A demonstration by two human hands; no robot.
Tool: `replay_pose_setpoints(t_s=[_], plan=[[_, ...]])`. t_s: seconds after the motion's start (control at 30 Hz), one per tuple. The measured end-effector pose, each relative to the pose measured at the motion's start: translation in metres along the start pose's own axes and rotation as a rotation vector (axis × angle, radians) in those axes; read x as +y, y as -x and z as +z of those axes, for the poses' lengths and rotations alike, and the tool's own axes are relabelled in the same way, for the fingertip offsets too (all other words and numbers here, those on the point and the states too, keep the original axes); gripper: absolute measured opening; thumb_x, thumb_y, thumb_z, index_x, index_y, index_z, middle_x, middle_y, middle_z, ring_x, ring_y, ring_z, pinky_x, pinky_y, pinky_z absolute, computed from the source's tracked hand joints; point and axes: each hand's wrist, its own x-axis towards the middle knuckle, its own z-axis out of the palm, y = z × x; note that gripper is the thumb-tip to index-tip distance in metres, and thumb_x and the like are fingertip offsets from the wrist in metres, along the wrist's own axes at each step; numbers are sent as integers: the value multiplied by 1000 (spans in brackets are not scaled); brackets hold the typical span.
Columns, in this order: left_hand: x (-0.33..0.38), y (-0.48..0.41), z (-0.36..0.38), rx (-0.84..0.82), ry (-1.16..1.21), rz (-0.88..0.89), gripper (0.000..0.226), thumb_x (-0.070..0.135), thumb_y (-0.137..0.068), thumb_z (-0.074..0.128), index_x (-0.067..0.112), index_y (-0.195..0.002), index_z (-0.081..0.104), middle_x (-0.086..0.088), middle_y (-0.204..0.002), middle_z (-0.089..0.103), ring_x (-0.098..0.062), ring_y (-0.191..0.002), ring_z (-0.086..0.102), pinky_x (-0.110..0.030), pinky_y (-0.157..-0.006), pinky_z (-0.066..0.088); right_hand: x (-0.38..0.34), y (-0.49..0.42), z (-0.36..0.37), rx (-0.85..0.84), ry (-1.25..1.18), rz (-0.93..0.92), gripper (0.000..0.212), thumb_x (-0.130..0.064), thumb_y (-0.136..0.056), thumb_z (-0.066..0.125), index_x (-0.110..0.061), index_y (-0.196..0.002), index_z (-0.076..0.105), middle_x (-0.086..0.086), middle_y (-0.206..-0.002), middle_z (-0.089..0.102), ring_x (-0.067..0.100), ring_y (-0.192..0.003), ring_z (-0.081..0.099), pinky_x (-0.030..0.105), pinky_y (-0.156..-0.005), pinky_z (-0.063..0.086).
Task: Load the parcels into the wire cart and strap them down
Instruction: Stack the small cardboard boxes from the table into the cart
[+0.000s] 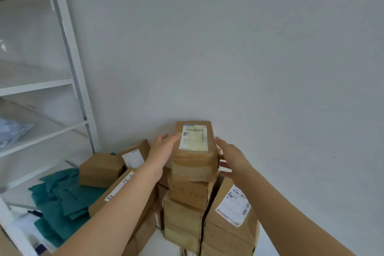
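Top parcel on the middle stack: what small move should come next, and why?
Probably press the right hand against the right side of the top parcel, so both hands clamp it for lifting. The left hand lies against its left side, the right hand is open just beside it with fingers spread, and the parcel rests on a stack.

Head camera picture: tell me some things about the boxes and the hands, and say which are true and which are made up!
1. The top parcel has a white label on it. True.
2. The green cloth lies to the right of the top parcel. False: it lies to the left, by the white shelf.
3. The left hand and the right hand are on opposite sides of the top parcel. True.
4. The top parcel sits in a wire cart. False: no cart shows here.
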Motion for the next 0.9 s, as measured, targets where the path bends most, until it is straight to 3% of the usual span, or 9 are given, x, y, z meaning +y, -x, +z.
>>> replay_pose_setpoints(t_s=[0.17,0.27,0.33,0.4,0.47,0.5,0.77,0.9], plan=[[0,-20,-6,-118,52,-69,56,48,-88,57,23,-136,45,-1,-143,42,-23,-133,35,-51,-112,27,-3,-4,14,-1,-71,84,38,-52,-91,49,-19,-105,61,3,-100,64,23,-100,61,40,-85,54],[-1,-25,-6,-187,42,-81,53,48,-90,53,24,-136,44,-2,-142,43,-22,-134,34,-48,-113,23,-3,0,15,7,-93,128,33,-53,-88,53,-21,-95,62,2,-97,64,20,-90,60,35,-65,52],[-2,-25,-4,-223,38,-90,47,46,-91,52,24,-132,48,2,-126,55,-19,-122,44,-45,-109,28,-3,3,17,-2,-93,156,37,-54,-83,58,-21,-99,63,4,-103,64,22,-91,61,33,-58,51],[-1,-23,-1,-267,73,-108,42,43,-91,53,22,-128,52,6,-106,64,-15,-103,57,-38,-90,46,-2,3,17,0,-97,177,40,-53,-79,63,-20,-102,65,5,-107,64,24,-95,62,35,-63,54],[1,-19,1,-291,109,-118,38,38,-91,56,21,-125,53,2,-100,68,-16,-88,64,-30,-64,49,-3,6,18,-1,-99,184,37,-50,-78,66,-20,-100,65,6,-105,64,24,-95,62,36,-69,56],[2,-18,2,-295,126,-119,37,36,-91,57,20,-124,53,0,-100,68,-17,-86,66,-29,-60,49,-4,7,19,-2,-107,188,34,-48,-79,66,-20,-98,64,7,-103,64,24,-94,62,36,-70,55],[9,-9,1,-294,237,-76,40,27,-89,60,19,-127,52,-6,-105,69,-23,-90,67,-32,-63,52,-10,24,19,12,-200,132,21,-40,-82,65,-21,-90,63,4,-95,64,21,-89,62,33,-63,53],[13,-3,4,-239,307,-37,48,21,-86,62,17,-132,46,-7,-103,68,-25,-90,67,-35,-63,54,-7,32,7,-10,-239,55,20,-35,-81,67,-20,-94,65,3,-91,65,21,-90,63,40,-82,56]])
